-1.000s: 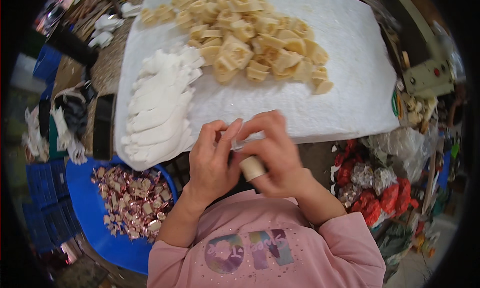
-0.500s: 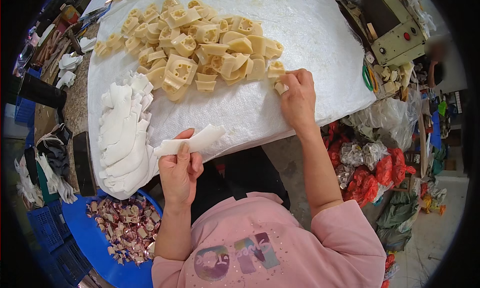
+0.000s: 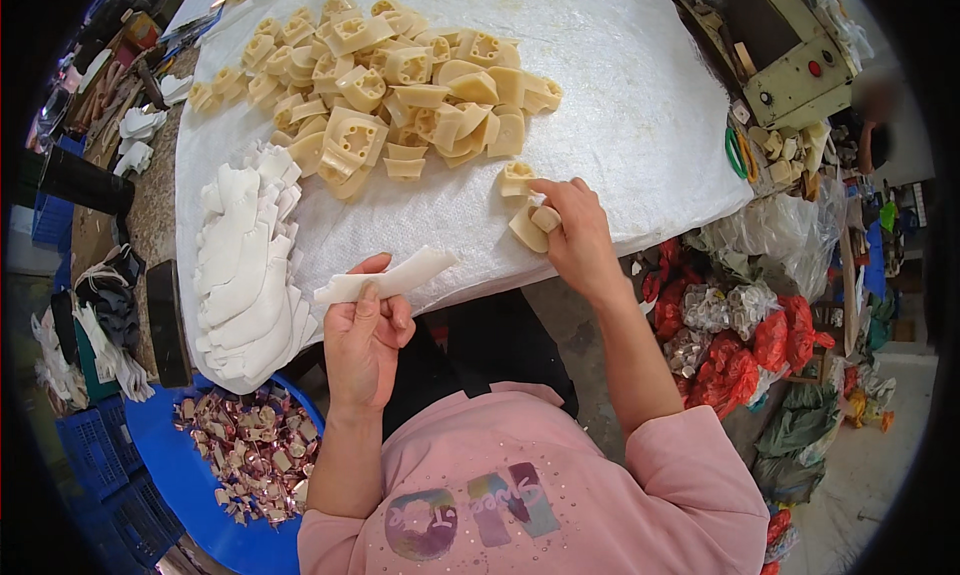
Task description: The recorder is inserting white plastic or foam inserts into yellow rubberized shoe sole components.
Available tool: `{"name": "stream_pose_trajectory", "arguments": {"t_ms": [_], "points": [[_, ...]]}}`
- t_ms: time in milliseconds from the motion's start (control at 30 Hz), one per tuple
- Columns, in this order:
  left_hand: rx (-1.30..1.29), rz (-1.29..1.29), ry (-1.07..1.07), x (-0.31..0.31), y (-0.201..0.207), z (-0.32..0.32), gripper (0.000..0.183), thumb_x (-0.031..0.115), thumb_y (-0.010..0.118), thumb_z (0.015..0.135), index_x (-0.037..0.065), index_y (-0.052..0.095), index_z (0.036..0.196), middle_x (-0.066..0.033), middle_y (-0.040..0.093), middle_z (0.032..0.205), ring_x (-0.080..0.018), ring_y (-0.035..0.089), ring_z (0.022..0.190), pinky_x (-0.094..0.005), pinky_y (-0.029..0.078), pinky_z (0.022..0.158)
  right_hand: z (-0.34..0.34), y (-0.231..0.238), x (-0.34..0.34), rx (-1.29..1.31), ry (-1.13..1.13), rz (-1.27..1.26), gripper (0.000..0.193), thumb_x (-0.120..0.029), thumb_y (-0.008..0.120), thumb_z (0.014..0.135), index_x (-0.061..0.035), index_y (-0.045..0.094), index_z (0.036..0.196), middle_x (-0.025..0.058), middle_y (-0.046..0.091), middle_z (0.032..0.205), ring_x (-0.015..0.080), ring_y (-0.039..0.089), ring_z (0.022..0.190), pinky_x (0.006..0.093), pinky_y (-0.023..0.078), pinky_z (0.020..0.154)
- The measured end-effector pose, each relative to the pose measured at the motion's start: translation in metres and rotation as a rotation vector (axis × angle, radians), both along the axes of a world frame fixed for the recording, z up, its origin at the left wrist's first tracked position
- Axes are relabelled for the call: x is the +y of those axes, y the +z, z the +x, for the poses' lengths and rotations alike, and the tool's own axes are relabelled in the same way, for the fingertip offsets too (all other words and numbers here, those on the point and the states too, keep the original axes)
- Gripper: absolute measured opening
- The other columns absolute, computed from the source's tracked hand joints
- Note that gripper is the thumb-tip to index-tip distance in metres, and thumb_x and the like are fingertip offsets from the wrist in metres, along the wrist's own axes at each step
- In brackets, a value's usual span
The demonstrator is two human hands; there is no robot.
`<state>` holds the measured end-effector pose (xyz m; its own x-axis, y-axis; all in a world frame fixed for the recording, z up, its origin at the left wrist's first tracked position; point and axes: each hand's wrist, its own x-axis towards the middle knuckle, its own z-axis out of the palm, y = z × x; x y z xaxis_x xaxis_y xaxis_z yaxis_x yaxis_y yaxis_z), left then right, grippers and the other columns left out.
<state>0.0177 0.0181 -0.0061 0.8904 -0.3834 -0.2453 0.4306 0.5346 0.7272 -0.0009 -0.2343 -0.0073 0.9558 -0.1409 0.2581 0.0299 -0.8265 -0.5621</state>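
Cream block (image 3: 530, 227) now lifted, R hand (image 3: 578, 237).

blue tub (image 3: 215, 520) of small pinkish scraps (image 3: 250, 455) lower left; blue crates (image 3: 105, 465) beside it | red and clear plastic bags (image 3: 745, 340) heaped at right | beige machine (image 3: 800, 70) with red button, upper right

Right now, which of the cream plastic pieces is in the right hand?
The cream piece pinched in the right hand at the near cloth edge; another loose piece lies beside it, the rest sit heaped farther back.
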Motion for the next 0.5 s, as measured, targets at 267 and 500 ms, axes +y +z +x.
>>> {"name": "stream_pose_trajectory", "arguments": {"t_ms": [267, 500], "points": [[0.02, -0.029, 0.013, 0.002, 0.003, -0.002, 0.038, 0.021, 0.04, 0.098, -0.007, 0.044, 0.123, -0.0098, 0.059, 0.093, -0.0116, 0.049, 0.064, -0.0239, 0.037, 0.053, -0.022, -0.001, 0.013, -0.056, -0.001, -0.202, 0.048, 0.01, 0.05, 0.066, -0.0039, 0.056, 0.111, 0.0122, 0.052, 0.103, 0.0298, 0.045, 0.095, 0.039, 0.037, 0.084], [-0.026, 0.025, 0.032, 0.004, 0.001, -0.004, 0.037, 0.024, 0.042, 0.097, -0.007, 0.052, 0.115, -0.0112, 0.06, 0.097, -0.0122, 0.051, 0.067, -0.0247, 0.038, 0.054, -0.042, 0.0, 0.003, -0.052, 0.109, 0.08, 0.042, 0.012, 0.054, 0.067, -0.0027, 0.055, 0.105, 0.0136, 0.056, 0.098, 0.0342, 0.053, 0.09, 0.0388, 0.045, 0.077]]}}
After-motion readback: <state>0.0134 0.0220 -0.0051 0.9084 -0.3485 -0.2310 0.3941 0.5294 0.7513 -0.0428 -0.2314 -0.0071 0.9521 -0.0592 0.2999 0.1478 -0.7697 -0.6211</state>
